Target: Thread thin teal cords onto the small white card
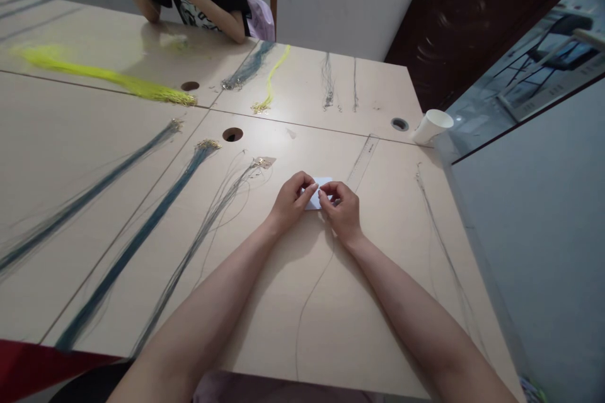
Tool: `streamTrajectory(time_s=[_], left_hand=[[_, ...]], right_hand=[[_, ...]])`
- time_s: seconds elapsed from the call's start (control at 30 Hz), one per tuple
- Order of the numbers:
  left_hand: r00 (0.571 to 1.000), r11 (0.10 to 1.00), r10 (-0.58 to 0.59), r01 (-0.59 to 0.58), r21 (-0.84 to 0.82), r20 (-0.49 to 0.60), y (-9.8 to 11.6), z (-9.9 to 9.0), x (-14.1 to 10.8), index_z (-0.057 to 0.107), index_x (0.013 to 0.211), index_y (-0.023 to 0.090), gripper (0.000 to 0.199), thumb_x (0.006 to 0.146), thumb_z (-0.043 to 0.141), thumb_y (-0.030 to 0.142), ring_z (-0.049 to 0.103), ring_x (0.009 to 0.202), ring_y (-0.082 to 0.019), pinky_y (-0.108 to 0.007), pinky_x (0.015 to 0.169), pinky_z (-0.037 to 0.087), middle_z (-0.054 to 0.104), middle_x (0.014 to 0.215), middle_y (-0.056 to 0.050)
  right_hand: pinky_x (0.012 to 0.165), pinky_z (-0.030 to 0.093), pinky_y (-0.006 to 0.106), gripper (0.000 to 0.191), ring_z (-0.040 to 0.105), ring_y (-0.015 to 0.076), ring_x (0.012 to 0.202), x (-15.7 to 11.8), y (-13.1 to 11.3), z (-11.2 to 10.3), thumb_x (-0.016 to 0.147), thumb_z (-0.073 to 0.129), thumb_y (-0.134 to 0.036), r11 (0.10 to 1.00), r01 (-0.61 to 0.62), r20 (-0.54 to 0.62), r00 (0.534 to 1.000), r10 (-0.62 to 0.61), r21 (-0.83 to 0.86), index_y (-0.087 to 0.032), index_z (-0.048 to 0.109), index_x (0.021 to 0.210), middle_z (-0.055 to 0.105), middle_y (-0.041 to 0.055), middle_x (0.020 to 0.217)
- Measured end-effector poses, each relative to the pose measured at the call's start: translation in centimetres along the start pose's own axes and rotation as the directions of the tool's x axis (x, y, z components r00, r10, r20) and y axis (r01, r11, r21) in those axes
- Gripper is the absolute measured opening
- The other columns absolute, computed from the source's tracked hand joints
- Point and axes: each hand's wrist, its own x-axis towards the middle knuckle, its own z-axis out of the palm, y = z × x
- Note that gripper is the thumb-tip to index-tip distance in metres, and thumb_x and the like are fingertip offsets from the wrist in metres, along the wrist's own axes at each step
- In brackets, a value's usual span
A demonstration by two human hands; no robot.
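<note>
While your left hand (293,200) and right hand (343,208) are meeting over the card (314,203) in the head view, the work on one strand (301,315) is looking under way rather than finished. Your thumbs and forefingers are pinching close together, seemingly at the strand's upper end; whatever is sitting between the tips is too small to make out, so whether a knot or fitting is in place, nobody can tell. The strand is showing below your right hand and trailing across the table (265,352) to its near edge.

Toward the table's left edge, the blue bundle (144,234) and the grey bundle (203,227) are lying with their gold-coloured ends away from the near edge, so a good share of strands is probably done. The yellow bundle (118,80) is lying past the far edge's seam, its gold ends showing too. Along the right edge, a few thin strands (443,244) are lying apart; whether those are waiting or finished, you are getting no clear sign. The ruler (363,160) is lying just beyond your right hand, and the cup (425,131) is standing at the far right corner.
</note>
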Motion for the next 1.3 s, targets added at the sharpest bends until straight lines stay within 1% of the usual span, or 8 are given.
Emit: streamTrajectory(time_s=[0.2, 0.7, 1.3], left_hand=[[1.000, 1.000, 0.011, -0.011, -0.003, 0.011, -0.01, -0.03, 0.00, 0.049, 0.075, 0.016, 0.019, 0.082, 0.048, 0.034, 0.040, 0.059, -0.010, -0.023, 0.055, 0.034, 0.048, 0.066, 0.001], [1.000, 1.000, 0.014, -0.014, -0.005, 0.017, 0.00, -0.04, 0.05, 0.049, 0.074, 0.017, 0.019, 0.082, 0.049, 0.033, 0.040, 0.060, -0.010, -0.023, 0.056, 0.033, 0.047, 0.066, 0.001], [1.000, 1.000, 0.011, -0.011, -0.004, 0.021, 0.03, -0.04, 0.03, 0.049, 0.074, 0.017, 0.017, 0.082, 0.049, 0.032, 0.040, 0.059, -0.010, -0.023, 0.056, 0.033, 0.047, 0.066, 0.002]], right_hand=[[0.058, 0.042, 0.027, 0.009, 0.053, 0.0132, 0.061, -0.05, -0.01, -0.02, 0.077, 0.052, -0.027, 0.999, -0.043, 0.011, 0.999, 0.043, 0.008, -0.019, 0.057, 0.075, 0.060, 0.0003, 0.069], [0.059, 0.042, 0.027, 0.010, 0.054, 0.0137, 0.063, -0.07, 0.15, 0.04, 0.077, 0.051, -0.027, 1.000, -0.030, 0.015, 0.999, 0.030, 0.004, -0.019, 0.057, 0.075, 0.060, 0.0004, 0.069], [0.058, 0.041, 0.026, 0.007, 0.053, 0.0128, 0.061, -0.04, 0.20, -0.01, 0.076, 0.052, -0.023, 1.000, -0.017, 0.015, 1.000, 0.017, 0.012, -0.019, 0.056, 0.074, 0.059, -0.0006, 0.067]])
